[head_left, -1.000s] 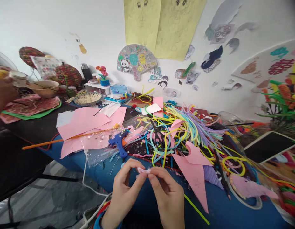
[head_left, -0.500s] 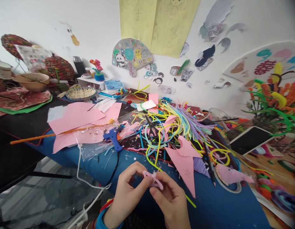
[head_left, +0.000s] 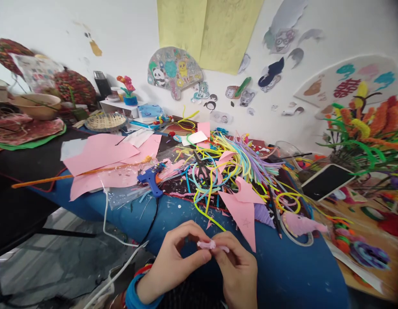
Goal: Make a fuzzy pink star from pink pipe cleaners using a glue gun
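Observation:
Between my two hands, over the front edge of the blue-covered table, is a small fuzzy pale-pink piece of bent pipe cleaner (head_left: 212,244). My left hand (head_left: 179,255) pinches one end between thumb and forefinger. My right hand (head_left: 239,264) pinches the other end, its fingers curled and partly hiding the piece. Just beyond the hands lie a pointed pink sheet (head_left: 242,216) with a small star drawn on it and a yellow pipe cleaner (head_left: 212,219). Black-handled scissors (head_left: 202,171) rest in the heap of coloured pipe cleaners (head_left: 247,156).
A blue glue gun (head_left: 151,179) with a black cord lies left of the heap, near large pink sheets (head_left: 99,150). To the right are a dark pencil (head_left: 275,214), a pink cone-nosed figure (head_left: 302,224) and a leaning phone (head_left: 327,182). A white cable (head_left: 105,223) hangs off the front edge.
The pink pipe cleaner piece has turned from an open loop facing me to a flatter, edge-on position. Both hands still pinch it. The view has shifted slightly.

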The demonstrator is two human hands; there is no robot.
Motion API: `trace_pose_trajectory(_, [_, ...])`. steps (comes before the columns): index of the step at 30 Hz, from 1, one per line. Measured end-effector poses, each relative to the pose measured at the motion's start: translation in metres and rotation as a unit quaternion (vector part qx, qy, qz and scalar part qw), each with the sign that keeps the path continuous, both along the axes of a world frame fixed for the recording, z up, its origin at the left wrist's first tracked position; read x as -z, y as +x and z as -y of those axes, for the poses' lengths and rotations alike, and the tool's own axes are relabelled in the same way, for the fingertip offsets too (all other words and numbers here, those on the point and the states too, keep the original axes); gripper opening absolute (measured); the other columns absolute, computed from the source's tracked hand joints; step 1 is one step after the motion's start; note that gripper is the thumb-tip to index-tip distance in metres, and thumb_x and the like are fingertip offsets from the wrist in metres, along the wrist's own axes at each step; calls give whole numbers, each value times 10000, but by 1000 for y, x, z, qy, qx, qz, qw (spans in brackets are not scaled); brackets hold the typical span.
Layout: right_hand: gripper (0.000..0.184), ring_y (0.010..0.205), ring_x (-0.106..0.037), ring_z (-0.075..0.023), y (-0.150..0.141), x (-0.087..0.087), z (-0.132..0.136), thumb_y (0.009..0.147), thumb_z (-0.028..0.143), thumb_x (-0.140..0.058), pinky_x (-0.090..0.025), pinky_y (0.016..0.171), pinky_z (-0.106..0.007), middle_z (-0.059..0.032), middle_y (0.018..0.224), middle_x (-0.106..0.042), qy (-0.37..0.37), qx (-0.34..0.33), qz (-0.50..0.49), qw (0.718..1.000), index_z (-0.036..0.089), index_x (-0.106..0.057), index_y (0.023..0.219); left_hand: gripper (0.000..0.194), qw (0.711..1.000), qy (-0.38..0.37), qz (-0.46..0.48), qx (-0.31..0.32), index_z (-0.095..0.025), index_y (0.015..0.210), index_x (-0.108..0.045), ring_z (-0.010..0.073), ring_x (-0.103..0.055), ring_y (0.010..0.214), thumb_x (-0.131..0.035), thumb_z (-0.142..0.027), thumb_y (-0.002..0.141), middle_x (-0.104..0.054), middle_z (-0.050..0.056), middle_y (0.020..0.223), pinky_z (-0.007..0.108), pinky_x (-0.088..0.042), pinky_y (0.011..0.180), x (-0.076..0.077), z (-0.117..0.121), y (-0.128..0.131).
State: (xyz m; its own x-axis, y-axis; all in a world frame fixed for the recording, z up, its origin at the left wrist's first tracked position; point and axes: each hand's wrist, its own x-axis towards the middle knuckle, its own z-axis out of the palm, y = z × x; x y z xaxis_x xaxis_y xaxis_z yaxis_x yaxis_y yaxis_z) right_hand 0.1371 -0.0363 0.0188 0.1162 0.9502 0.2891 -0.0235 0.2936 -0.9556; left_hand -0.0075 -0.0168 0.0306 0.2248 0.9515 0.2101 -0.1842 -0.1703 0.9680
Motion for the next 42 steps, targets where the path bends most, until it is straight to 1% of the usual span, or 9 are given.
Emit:
trace_pose_trajectory(6, [162,653,-646,-136,1,-9,7,802,63,-654,-527,566,-209,-6,731,-669,106,24,98,989,221,-694,805,115,995,95,-29,-30,-172,876,-687,196,-604,785,-742,-195,777,-647,66,817,294,-474,708,-4,4,-6])
trace_pose_trajectory(9, [196,674,-653,-146,2,-11,8,803,40,-628,-540,590,-232,-8,740,-676,142,41,129,981,225,-684,837,185,990,130,-48,-34,-190,925,-665,210,-609,815,-734,-127,765,-650,68,840,318,-485,740,-4,5,-10])
trace_pose_trajectory(13, [241,695,-666,-160,3,-11,9,797,19,-609,-558,623,-263,-17,754,-694,188,60,167,966,228,-693,883,266,982,176,-56,-23,-221,943,-613,200,-606,808,-697,-50,758,-651,50,848,326,-493,743,-6,6,-13])
trace_pose_trajectory(18, [298,720,-666,-167,4,-12,11,782,-16,-601,-569,647,-283,-27,783,-707,221,62,191,954,226,-692,930,274,971,225,-78,-12,-223,908,-559,202,-606,798,-649,-8,765,-661,55,838,352,-502,743,-15,4,-17])
trace_pose_trajectory(24, [316,744,-662,-155,3,-16,11,785,-36,-588,-568,663,-265,-26,802,-709,234,43,197,951,217,-685,948,287,966,238,-100,30,-230,876,-526,199,-611,807,-641,2,753,-682,39,818,366,-501,763,-20,1,-21])
trace_pose_trajectory(29, [334,758,-665,-157,5,-12,11,784,-47,-583,-568,677,-274,-29,820,-710,234,36,193,952,215,-679,968,305,964,242,-105,34,-238,866,-513,198,-605,798,-635,12,742,-681,27,801,371,-496,763,-20,-1,-21])
trace_pose_trajectory(33, [335,760,-670,-169,6,-8,12,792,-36,-577,-574,668,-295,-33,819,-709,227,36,199,953,226,-679,975,281,966,238,-98,33,-236,872,-510,209,-604,796,-635,-15,752,-676,43,797,381,-496,760,-17,0,-22])
trace_pose_trajectory(37, [327,738,-673,-174,4,-10,11,807,-18,-573,-578,643,-300,-32,802,-710,231,45,198,952,238,-676,982,283,967,233,-95,38,-234,872,-502,202,-595,794,-626,-8,754,-664,40,792,376,-493,766,-15,0,-22])
trace_pose_trajectory(42, [318,732,-668,-161,3,-13,11,803,-27,-571,-575,643,-282,-31,795,-706,238,47,198,950,227,-675,965,286,971,221,-89,39,-234,861,-488,195,-585,793,-625,-6,757,-647,24,769,365,-489,764,-17,-2,-20])
